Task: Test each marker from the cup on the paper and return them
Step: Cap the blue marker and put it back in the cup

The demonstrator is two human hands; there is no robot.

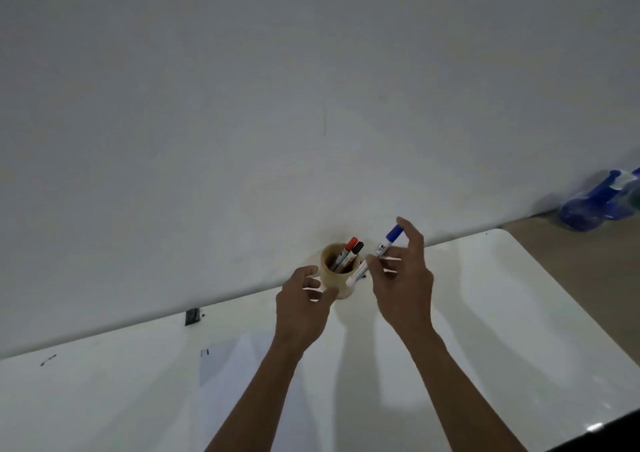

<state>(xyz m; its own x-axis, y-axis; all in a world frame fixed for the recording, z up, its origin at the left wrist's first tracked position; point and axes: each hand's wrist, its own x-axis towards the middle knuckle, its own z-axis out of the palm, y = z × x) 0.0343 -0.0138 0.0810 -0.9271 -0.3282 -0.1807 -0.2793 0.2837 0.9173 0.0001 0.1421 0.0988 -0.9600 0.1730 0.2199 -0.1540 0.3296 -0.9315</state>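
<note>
A tan cup (332, 280) stands at the table's far edge against the wall. It holds a red-capped marker (348, 250) and a black-capped marker (356, 247). My right hand (403, 278) pinches a white marker with a blue cap (375, 252), tilted, just right of the cup. My left hand (304, 304) hovers beside the cup's left front with fingers spread and holds nothing. A white sheet of paper (225, 361) lies on the table to the left of my left forearm, with a small dark mark at its top corner.
The glossy white table (502, 313) ends at a rounded corner on the far right. A blue plastic object (599, 202) lies on the floor past that corner. A small dark clip (192, 315) sits at the far edge, left. A white wall rises behind.
</note>
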